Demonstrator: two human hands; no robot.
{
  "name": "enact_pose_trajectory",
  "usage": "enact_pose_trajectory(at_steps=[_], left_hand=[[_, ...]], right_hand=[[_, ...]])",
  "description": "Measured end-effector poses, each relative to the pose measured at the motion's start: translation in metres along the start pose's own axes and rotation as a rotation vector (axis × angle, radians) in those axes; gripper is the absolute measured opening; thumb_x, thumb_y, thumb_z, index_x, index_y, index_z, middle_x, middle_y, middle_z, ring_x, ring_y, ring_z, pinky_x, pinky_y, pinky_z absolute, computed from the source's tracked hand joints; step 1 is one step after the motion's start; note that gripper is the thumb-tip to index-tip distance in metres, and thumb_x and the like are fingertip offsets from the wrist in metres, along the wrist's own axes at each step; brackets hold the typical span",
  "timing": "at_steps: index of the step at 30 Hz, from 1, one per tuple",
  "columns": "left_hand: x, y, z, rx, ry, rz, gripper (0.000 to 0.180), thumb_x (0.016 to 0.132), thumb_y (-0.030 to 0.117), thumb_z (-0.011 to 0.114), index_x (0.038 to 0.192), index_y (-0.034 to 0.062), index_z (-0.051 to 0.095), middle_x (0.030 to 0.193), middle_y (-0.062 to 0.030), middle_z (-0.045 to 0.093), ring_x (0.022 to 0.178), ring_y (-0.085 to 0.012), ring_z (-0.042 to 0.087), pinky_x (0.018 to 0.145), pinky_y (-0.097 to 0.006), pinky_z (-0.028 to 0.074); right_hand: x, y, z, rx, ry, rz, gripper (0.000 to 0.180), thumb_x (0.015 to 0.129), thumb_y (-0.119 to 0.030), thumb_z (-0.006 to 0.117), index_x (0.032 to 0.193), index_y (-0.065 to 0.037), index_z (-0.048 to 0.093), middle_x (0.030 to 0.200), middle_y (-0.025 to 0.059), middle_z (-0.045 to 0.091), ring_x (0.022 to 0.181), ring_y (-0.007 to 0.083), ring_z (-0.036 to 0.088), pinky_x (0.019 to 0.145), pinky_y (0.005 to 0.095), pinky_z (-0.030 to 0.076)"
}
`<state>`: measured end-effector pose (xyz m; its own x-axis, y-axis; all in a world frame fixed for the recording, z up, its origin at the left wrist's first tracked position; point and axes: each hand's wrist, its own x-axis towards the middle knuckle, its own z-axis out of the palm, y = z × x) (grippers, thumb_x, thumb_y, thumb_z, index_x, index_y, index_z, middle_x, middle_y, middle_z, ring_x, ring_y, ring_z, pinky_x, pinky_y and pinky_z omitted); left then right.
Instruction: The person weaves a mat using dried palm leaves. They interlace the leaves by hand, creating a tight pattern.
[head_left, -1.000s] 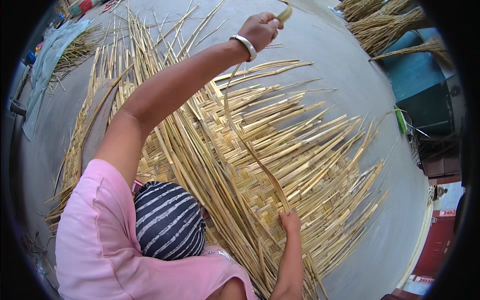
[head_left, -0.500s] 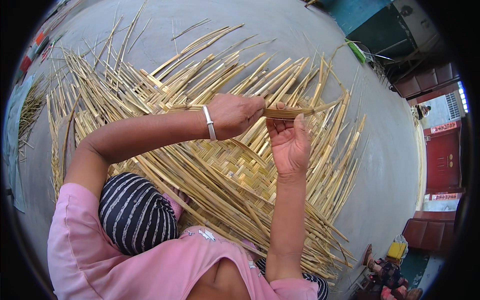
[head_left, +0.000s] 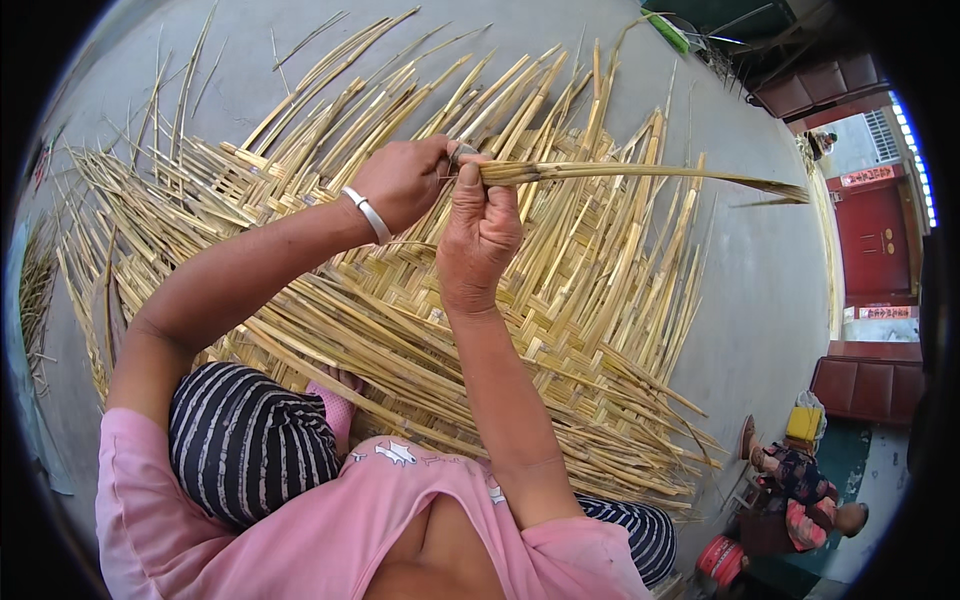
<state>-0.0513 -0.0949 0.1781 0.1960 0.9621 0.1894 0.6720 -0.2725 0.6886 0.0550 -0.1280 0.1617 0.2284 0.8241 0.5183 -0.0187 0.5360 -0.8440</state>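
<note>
Reed strip [head_left: 640, 172], split and flattened, held above a woven mat [head_left: 575, 370] that lies on the grey floor [head_left: 765, 260]. The right hand [head_left: 482, 235] has its grip closed on the strip's near end, thumb pressed against it. The left hand [head_left: 400, 185], wearing a pale bracelet [head_left: 366, 215], meets the same end with fingers curled; their undersides are hidden, so whether this grip pinches the strip cannot be told.

Method (judged): the step appears to be working the strip at its held end. Hold it firmly close to the point of work, keep the layers flat and together, and apply even pressure, since a sharp bend would probably crack the stalk along its length. The free end should be kept clear of the stalk ends below, where it could snag, and the fingertips off the split edges, which may be sharp.

Appearance: the strip is straw-yellow to tan, lined lengthwise, with a darker patch near the right grip. Its layers run nearly parallel, extending rightward beyond the mat and dipping slightly toward a thin, frayed, browner tip above the floor.
</note>
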Motion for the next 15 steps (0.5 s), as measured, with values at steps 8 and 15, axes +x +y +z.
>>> enact_pose_trajectory(at_steps=[8, 15], left_hand=[[0.014, 0.008, -0.013, -0.833, -0.203, -0.472, 0.022, 0.094, 0.019, 0.043, 0.085, 0.0053, 0.057, 0.055, 0.0017, 0.045, 0.043, -0.0053, 0.039, 0.038, -0.021, 0.028], [0.0, -0.004, -0.001, -0.727, -0.233, -0.276, 0.023, 0.096, 0.021, 0.045, 0.089, 0.0011, 0.054, 0.059, 0.001, 0.046, 0.045, -0.0056, 0.039, 0.041, -0.021, 0.031]], right_hand=[[0.003, -0.004, 0.011, -0.08, 0.034, 0.004, 0.019, 0.095, -0.016, 0.051, 0.096, 0.001, 0.06, 0.087, 0.0015, 0.059, 0.081, 0.0074, 0.053, 0.074, 0.0227, 0.045], [0.019, 0.007, -0.001, 0.453, 0.117, 0.25, 0.016, 0.097, -0.016, 0.043, 0.098, -0.001, 0.049, 0.096, 0.0152, 0.063, 0.09, 0.0197, 0.062, 0.079, 0.0321, 0.054]])
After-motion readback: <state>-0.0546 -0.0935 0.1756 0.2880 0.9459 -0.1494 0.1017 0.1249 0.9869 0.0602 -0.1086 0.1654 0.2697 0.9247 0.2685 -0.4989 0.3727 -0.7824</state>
